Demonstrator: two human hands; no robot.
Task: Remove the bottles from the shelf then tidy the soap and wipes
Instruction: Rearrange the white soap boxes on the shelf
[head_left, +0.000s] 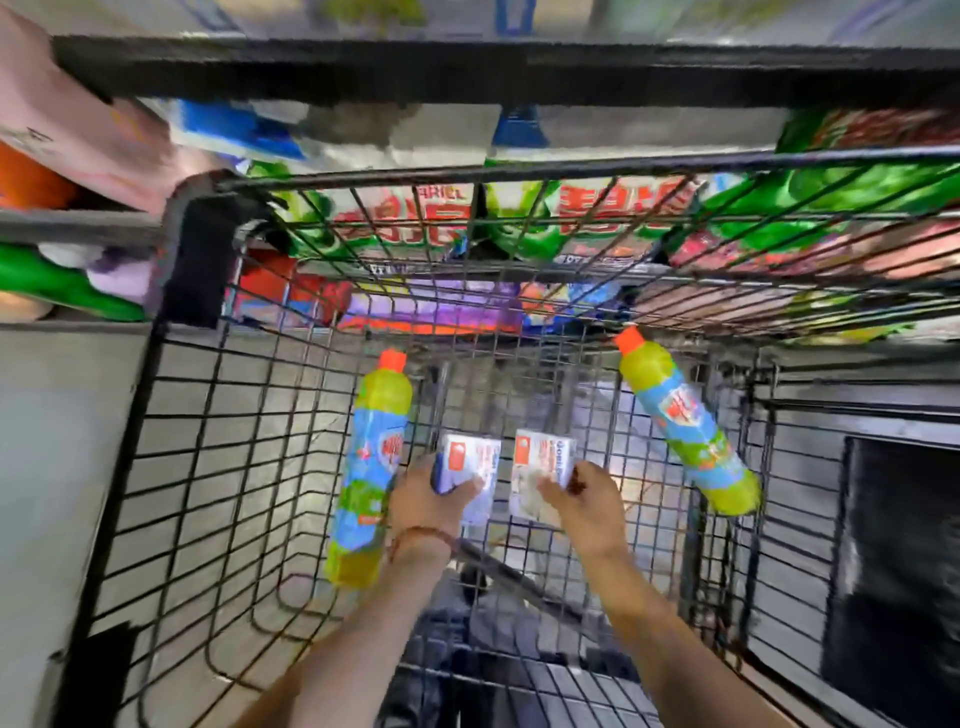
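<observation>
1. Head view: two bottles lie on the wire shelf (249, 467), one at nine o'clock (371, 467), one at three (685, 421), so removing them looks undone.
2. My left hand (426, 499) clasps one pack (470, 467) and my right hand (582, 499) pinches the other (540, 467), centre; tidying looks barely begun.

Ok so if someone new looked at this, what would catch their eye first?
Probably the two yellow-green bottles with orange caps lying in the wire cart, one at the left and one tilted at the right. Between them, the left hand and right hand each grip a small white packet: left packet, right packet. Green detergent bags crowd the shelf behind.
</observation>
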